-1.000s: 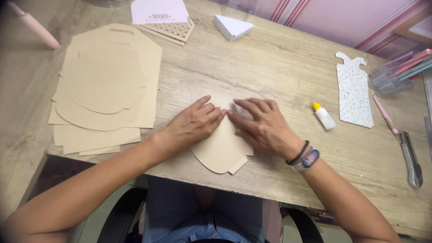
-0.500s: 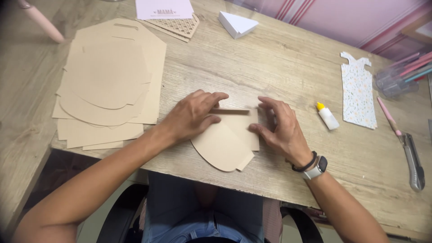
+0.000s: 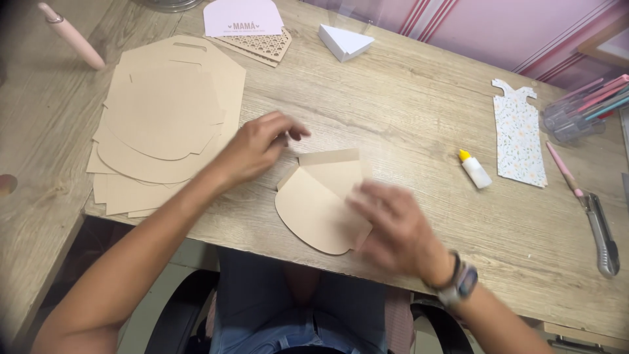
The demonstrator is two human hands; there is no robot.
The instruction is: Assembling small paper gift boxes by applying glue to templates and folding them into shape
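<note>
left hand (image 3: 259, 147) hovers just left of the kraft card cutout (image 3: 324, 203), fingers curled together with the tips pinched near the upper left corner of the folded flap; whether it grips anything cannot be told. right hand (image 3: 396, 226) lies over the lower right edge of the cutout, fingers spread apart and flat, blurred by motion; it clamps nothing.

the cutout sits flat on the desk (image 3: 406, 111), close to the near edge, directly in front of the person. its rounded end points toward the person and its straight folded flap points away.

change since the earlier pictures: both hands previously pressed side by side on the upper part of the cutout, along the fold line. the left hand has now lifted off to the left, and the right hand has moved down to the lower right edge. the flap is now uncovered and lies folded over. judgement: pressing of this crease appears complete, and the piece is being released or repositioned.

surrounding items, moving outward:
- small glue bottle (image 3: 475, 170) with yellow cap, right of the cutout, lying on the desk.
- stack of kraft card blanks (image 3: 164, 124), left of the left hand.
- floral paper cutout (image 3: 519, 137), beyond the glue bottle.
- utility knife (image 3: 603, 233), near the right edge.
- white folded paper triangle (image 3: 344, 40) and pink card (image 3: 242, 16), at the far side.
- pink pen (image 3: 69, 34), far left.
</note>
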